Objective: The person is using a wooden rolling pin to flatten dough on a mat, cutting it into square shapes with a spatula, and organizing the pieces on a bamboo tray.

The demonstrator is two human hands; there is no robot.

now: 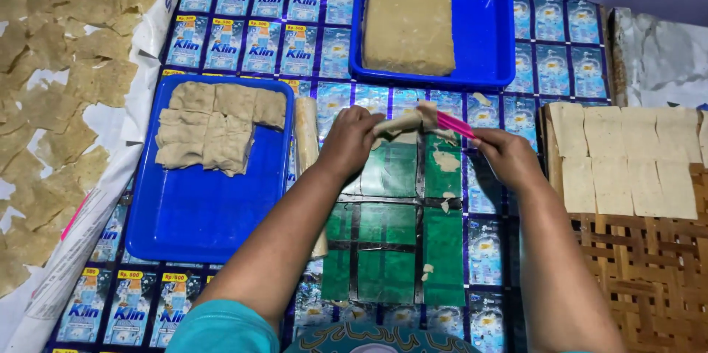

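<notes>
Covering the floor is a mat of joined blue sachet wrappers point(243, 36), with a green plastic work patch point(391, 235) set into its middle. A person is sitting at the near edge, both forearms reaching out over that patch.

The left hand point(350, 143) is gripping a thin beige dough sheet point(402, 124), its fingers point(366, 118) clenched on the sheet's left end and holding it just above the green patch. The right hand point(509, 157) is grasping a pink flat tool point(455, 125), probably a scraper or blade, though its edge is too small to tell; its fingers are closed on the handle, and the tip is touching the sheet's right end.

A wooden rolling pin point(306, 139) is lying just left of the left hand. Far left, a blue tray point(199, 220) is holding stacked dough pieces point(214, 128); at the far edge a second blue tray point(479, 36) is carrying a thick dough block point(408, 25). On the right, cut squares point(627, 157) are lying edge to edge on a woven bamboo rack point(649, 272), and dried chips point(51, 65) are spread over white sacking on the left.

Judging by the grip, the step would go best with the sheet kept taut and level, the tool sliding flat along it rather than digging in, since dough this thin looks likely to tear.
</notes>
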